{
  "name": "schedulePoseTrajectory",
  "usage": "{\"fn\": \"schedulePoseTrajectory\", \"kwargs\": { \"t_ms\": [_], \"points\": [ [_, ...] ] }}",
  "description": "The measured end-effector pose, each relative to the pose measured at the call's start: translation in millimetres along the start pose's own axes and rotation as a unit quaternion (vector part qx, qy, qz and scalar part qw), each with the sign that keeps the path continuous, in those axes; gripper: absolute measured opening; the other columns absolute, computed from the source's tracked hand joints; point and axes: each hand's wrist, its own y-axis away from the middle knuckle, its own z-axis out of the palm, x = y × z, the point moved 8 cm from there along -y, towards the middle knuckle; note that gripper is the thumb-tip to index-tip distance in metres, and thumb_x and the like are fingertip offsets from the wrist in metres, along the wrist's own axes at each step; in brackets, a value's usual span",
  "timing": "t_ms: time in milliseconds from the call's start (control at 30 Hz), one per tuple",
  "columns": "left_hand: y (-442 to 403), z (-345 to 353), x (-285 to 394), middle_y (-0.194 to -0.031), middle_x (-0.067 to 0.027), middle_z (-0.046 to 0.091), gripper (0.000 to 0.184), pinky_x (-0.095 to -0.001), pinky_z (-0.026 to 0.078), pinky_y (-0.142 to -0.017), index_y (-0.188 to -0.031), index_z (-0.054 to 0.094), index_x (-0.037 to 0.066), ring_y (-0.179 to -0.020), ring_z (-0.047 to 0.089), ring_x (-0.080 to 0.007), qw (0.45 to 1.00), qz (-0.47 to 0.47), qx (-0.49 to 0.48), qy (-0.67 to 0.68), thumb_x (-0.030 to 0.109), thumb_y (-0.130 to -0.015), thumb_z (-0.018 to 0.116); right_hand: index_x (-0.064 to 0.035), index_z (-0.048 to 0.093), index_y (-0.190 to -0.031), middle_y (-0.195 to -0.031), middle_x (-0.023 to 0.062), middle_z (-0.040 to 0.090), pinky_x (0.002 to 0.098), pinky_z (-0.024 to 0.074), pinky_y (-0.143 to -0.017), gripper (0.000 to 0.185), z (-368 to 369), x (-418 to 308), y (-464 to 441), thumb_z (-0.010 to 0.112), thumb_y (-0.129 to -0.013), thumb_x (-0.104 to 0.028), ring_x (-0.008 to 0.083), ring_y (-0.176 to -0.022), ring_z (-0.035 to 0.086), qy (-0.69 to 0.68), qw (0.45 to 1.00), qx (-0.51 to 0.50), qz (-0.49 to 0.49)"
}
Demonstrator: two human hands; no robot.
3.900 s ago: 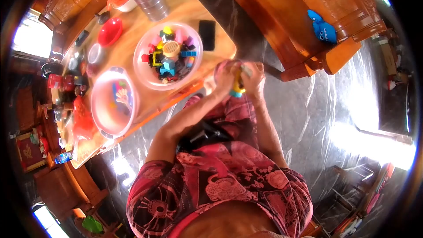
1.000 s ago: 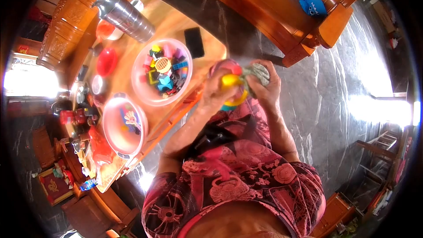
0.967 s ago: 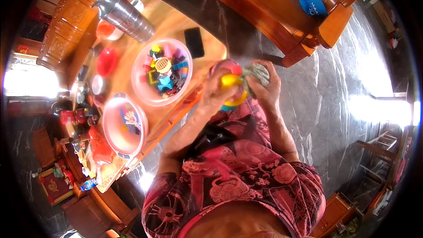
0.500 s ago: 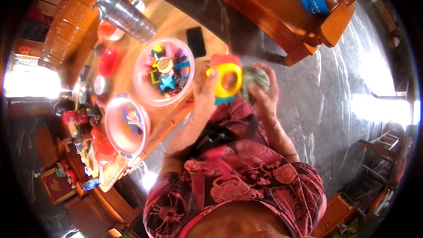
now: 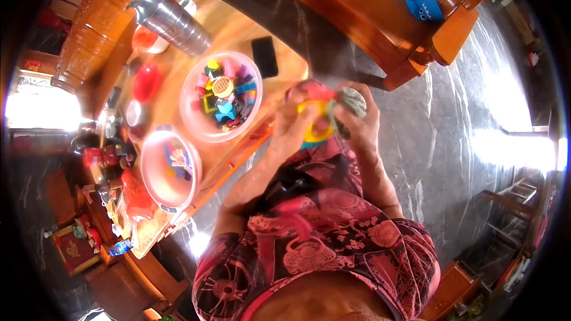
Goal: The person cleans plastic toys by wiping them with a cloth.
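In front of my body, my left hand (image 5: pixel 295 120) is closed around a yellow toy (image 5: pixel 321 107) with a red top and a teal base; motion smears it, and my fingers cover part of it. My right hand (image 5: pixel 363 122) grips a crumpled grey-green cloth (image 5: pixel 354 102), which touches the toy's right side. On the table at the left stands a pink-white basin (image 5: pixel 187 123) with several colourful toy pieces. Nearer to me, a second basin (image 5: pixel 146 169) holds a small hand-shaped toy (image 5: pixel 178 157) and some blue pieces.
A black phone (image 5: pixel 264 57) lies on the wooden table (image 5: pixel 285 62). Behind the basins are a silver thermos (image 5: pixel 172 21) and a red bowl (image 5: pixel 147 83). Across the floor, a wooden bench (image 5: pixel 351 18) bears a blue plush toy (image 5: pixel 421 5).
The yellow toy has moved right and turned, and my left hand now covers more of it. My right hand with the cloth has risen slightly.
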Motion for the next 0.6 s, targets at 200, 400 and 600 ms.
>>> {"fn": "schedulePoseTrajectory", "kwargs": {
  "t_ms": [200,400,600],
  "points": [
    [3.8,5.7,5.8,-0.091,-0.0052,0.06,0.023,-0.0178,0.042,-0.055,-0.111,0.055,0.001,-0.064,0.053,-0.0063,0.996,-0.039,-0.017,0.076,0.013,-0.094,0.045,-0.0049,0.058,-0.102,-0.088,0.0011,0.06,0.0229,0.0473,-0.07,0.024,12.0,36.9,3.4,0.067,-0.081,-0.01,0.0099,-0.076,0.057,-0.274,0.951,-0.007,0.145],
    [6.9,-3.0,9.2,-0.09,-0.0019,0.059,0.024,-0.0187,0.042,-0.055,-0.106,0.058,0.002,-0.061,0.049,-0.005,0.99,-0.047,0.071,0.111,0.021,-0.091,0.053,-0.0034,0.053,-0.11,-0.094,0.0049,0.059,0.0256,0.0493,-0.07,0.027,17.5,43.7,13.1,0.058,-0.086,-0.015,0.0132,-0.082,0.058,-0.293,0.941,0.017,0.17],
    [9.5,-25.5,-6.2,-0.086,0.0007,0.058,0.019,-0.0202,0.044,-0.064,-0.1,0.058,0.003,-0.074,0.052,-0.0063,0.976,-0.022,0.189,0.101,0.019,-0.092,0.052,-0.0052,0.056,-0.102,-0.088,0.0002,0.059,0.0223,0.0479,-0.069,0.022,30.0,36.9,22.4,0.065,-0.083,-0.007,0.009,-0.078,0.056,-0.355,0.921,0.023,0.157]
  ]
}}
